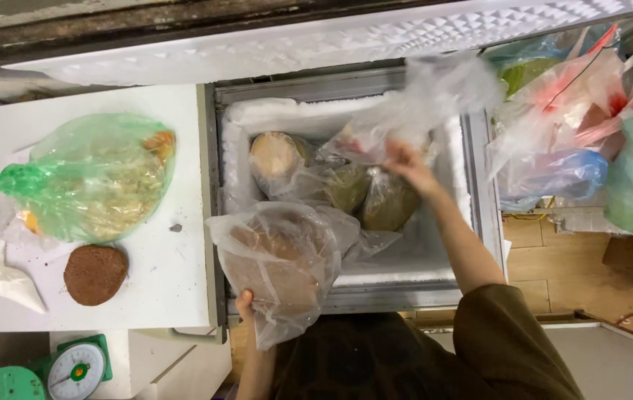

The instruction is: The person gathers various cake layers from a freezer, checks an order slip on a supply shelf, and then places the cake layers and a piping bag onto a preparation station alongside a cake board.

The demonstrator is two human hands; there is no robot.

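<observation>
Hands point(405, 164) inside frost-rimmed freezer point(236, 141)

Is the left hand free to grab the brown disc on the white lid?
Probably not: the left hand already holds a clear bag over the freezer; the brown disc lies uncovered nearby.

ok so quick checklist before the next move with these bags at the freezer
1. Left hand has a grip on the clear bag of brown contents: ok, held from below over the freezer's front edge.
2. Right hand has hold of the clear bag being lifted: ok, though the bag is motion blurred.
3. Freezer lid open: ok.
4. Room inside: cannot tell, several wrapped packs already fill the middle, with frost on the walls.
5. Held bags closed: cannot tell.
6. White top beside the freezer: green bag and brown round block lie apart, away from the edge: ok.
</observation>
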